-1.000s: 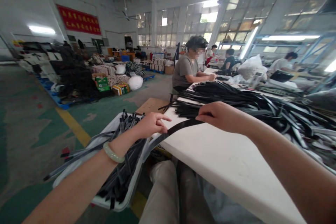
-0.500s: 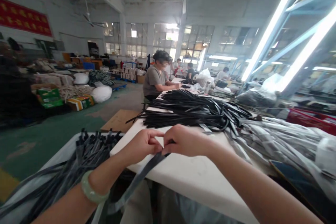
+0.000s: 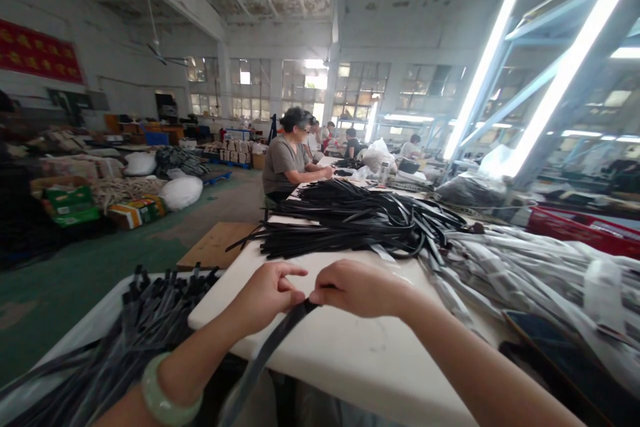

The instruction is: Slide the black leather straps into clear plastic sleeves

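Just above the near end of the white table, a dark flat strap (image 3: 280,333) hangs by its upper end and runs down toward my lap. My right hand (image 3: 360,288) pinches that end between thumb and fingers. Close beside it, my left hand (image 3: 273,297) has its thumb and curled fingers at the strap, while its index finger points out toward the right hand. A pale green bangle (image 3: 167,390) circles my left wrist. Beyond both hands lies a heap of black straps (image 3: 345,220).
On the left stands a pale bin (image 3: 83,327) with dark straps (image 3: 135,320) in it. White wrapped strips (image 3: 525,273) cover the right side of the table (image 3: 370,340). A co-worker (image 3: 287,160) sits beyond the heap. A cardboard box (image 3: 215,245) is left of the table.
My view has shifted slightly, so the scene sits lower and further left. My left index finger has straightened away from the strap, and the two hands are slightly further apart.
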Available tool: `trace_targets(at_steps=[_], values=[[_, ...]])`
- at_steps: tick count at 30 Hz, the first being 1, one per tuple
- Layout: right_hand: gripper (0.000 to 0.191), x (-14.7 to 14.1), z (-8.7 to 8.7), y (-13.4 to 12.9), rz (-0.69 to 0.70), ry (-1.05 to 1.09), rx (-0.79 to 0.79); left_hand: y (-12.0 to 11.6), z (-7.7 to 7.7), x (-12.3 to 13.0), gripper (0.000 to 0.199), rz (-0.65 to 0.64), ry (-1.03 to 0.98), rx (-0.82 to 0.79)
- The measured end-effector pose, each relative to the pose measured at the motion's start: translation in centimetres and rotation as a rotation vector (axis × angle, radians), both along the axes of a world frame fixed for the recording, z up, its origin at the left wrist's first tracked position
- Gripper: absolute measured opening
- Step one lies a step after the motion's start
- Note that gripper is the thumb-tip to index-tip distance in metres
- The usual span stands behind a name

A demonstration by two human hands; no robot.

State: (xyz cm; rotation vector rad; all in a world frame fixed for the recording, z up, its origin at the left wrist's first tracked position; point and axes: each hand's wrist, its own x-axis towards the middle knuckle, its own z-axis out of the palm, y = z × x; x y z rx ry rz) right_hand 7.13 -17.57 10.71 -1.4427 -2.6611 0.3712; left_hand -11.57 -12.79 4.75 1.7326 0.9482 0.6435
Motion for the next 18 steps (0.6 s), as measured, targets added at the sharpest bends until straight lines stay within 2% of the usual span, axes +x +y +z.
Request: trace_targets(at_steps=[3, 5, 7, 11, 15, 18], values=[[0.036, -1.5, -0.4, -0.5, -0.045, -0.059, 0.042, -0.1, 0.4, 0.4, 0.056, 0.052, 0.011, 0.056], [0.041, -1.1, -0.5, -0.6, -0.135, -0.088, 0.086, -0.1, 0.4, -0.2, 0.055, 0.087, 0.051, 0.090], [0.043, 0.2, -0.5, -0.4, -0.169, -0.093, 0.113, 0.0, 0.2, -1.1, 0.054, 0.111, 0.092, 0.116], [0.030, 1.4, -0.8, 0.2, -0.071, 0.020, 0.024, -0.4, -0.1, -1.3, 0.056, 0.091, 0.122, 0.110], [0.027, -0.8, -2.5, 0.6, -0.096, 0.144, -0.076, -0.7, 0.2, 0.0, 0.054, 0.055, 0.093, 0.122], [0.024, -2.3, -3.5, 1.0, -0.120, 0.248, -0.116, -0.2, 0.1, -0.9, 0.056, 0.044, 0.081, 0.153]])
